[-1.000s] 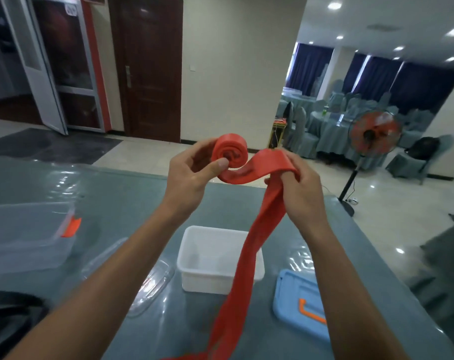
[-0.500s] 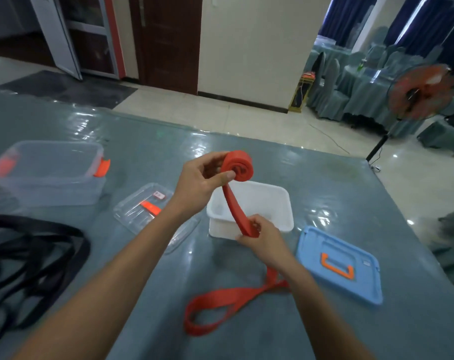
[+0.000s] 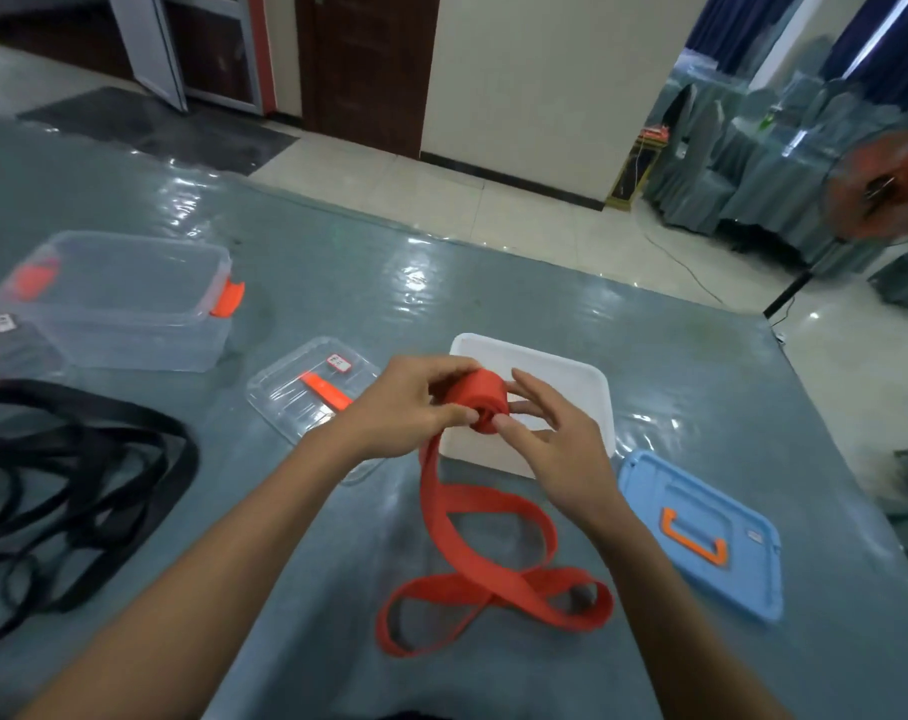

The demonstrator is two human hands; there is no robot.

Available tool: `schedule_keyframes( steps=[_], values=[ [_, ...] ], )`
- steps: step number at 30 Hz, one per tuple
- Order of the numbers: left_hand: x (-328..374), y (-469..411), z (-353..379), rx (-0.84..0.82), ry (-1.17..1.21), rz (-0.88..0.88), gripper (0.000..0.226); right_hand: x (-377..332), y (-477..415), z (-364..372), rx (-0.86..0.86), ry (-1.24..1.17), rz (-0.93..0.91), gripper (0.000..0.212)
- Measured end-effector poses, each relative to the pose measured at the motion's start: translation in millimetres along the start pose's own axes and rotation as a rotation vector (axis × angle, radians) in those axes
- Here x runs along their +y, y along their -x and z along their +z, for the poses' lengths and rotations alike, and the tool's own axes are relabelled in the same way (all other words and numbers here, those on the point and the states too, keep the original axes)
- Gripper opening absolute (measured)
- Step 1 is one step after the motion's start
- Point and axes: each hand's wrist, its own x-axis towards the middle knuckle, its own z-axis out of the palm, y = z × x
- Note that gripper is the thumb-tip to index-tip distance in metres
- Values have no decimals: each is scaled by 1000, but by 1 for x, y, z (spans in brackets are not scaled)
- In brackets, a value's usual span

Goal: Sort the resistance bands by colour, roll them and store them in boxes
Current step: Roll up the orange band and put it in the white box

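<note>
Both hands now meet on the rolled end of the red band (image 3: pixel 480 402), whereas half a second ago the right hand (image 3: pixel 555 439) was lower down, feeding the tail; the roll has also come down closer to the white box (image 3: pixel 571 376); the left hand (image 3: pixel 415 407) grips the roll between thumb and curled fingers, and the right hand's thumb and fingertips pinch its near face, as if to turn it; the roll hangs in the air over the box's near rim, while the loose tail drops and lies in loops on the counter (image 3: pixel 493 288), so I judge this band perhaps half wound; nothing shows in the box, and its blue lid (image 3: pixel 701 537) lies just beside it; black bands (image 3: pixel 77 485) lie unrolled at far left, near a clear box (image 3: pixel 119 304) and clear lid (image 3: pixel 306 392); sorting looks begun, storing not yet.
</note>
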Motion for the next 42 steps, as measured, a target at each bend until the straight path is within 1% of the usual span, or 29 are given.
schedule_keyframes(
  steps=[2, 4, 7, 9, 11, 13, 16, 18, 21, 23, 24, 26, 28, 29, 31, 32, 34, 36, 38, 40, 42],
  values=[
    [0, 2, 4, -119, -166, 58, 38, -6, 1, -1, -54, 18, -83, 48],
    [-2, 3, 8, -174, -237, 69, 43, -10, 1, -3, -133, 48, -128, 46],
    [-5, 6, 12, -123, -173, 50, 49, -8, -4, -8, -193, 151, -97, 48],
    [-5, 9, 15, -59, -93, 19, 49, -6, -6, -9, -180, 130, -76, 47],
    [-5, 11, 19, 30, 14, -46, 54, -5, -6, -8, -140, 37, -49, 44],
    [-8, 14, 25, 153, 161, -95, 58, -6, -6, -7, -101, -52, -28, 43],
    [-15, 19, 34, 273, 351, -114, 58, -8, -5, -5, -40, -201, -28, 44],
    [-14, 21, 39, 283, 395, -95, 53, -9, -3, -2, -21, -318, -18, 40],
    [-7, 18, 42, 249, 409, -60, 48, -7, 2, 8, 35, -563, 86, 35],
    [-6, 16, 41, 244, 405, -60, 46, -5, 6, 15, 73, -646, 129, 35],
    [-7, 16, 39, 242, 384, -64, 46, -5, 7, 17, 69, -620, 117, 36],
    [-8, 18, 32, 222, 270, -52, 47, -3, 9, 15, 34, -416, 58, 40],
    [-7, 21, 23, 168, 82, -11, 48, -2, 8, 7, -9, -156, 37, 56],
    [-6, 21, 20, 127, -21, 24, 48, -3, 7, 3, -35, -64, 22, 61],
    [-2, 19, 17, 47, -154, 97, 47, -7, 3, -5, -97, 52, -57, 58],
    [-1, 18, 16, 30, -166, 112, 47, -9, 2, -8, -119, 79, -99, 54],
    [1, 19, 19, 60, -101, 95, 49, -12, -1, -13, -120, 81, -120, 48],
    [0, 20, 24, 138, 31, 36, 54, -12, -2, -15, -75, 16, -77, 44],
    [-4, 21, 29, 206, 164, -14, 58, -11, -2, -15, -20, -116, -24, 43],
    [-9, 21, 35, 245, 256, -42, 59, -10, 0, -14, 15, -279, 35, 41],
    [-11, 19, 39, 238, 368, -58, 54, -9, 2, -11, 23, -508, 113, 38]
  ],
)
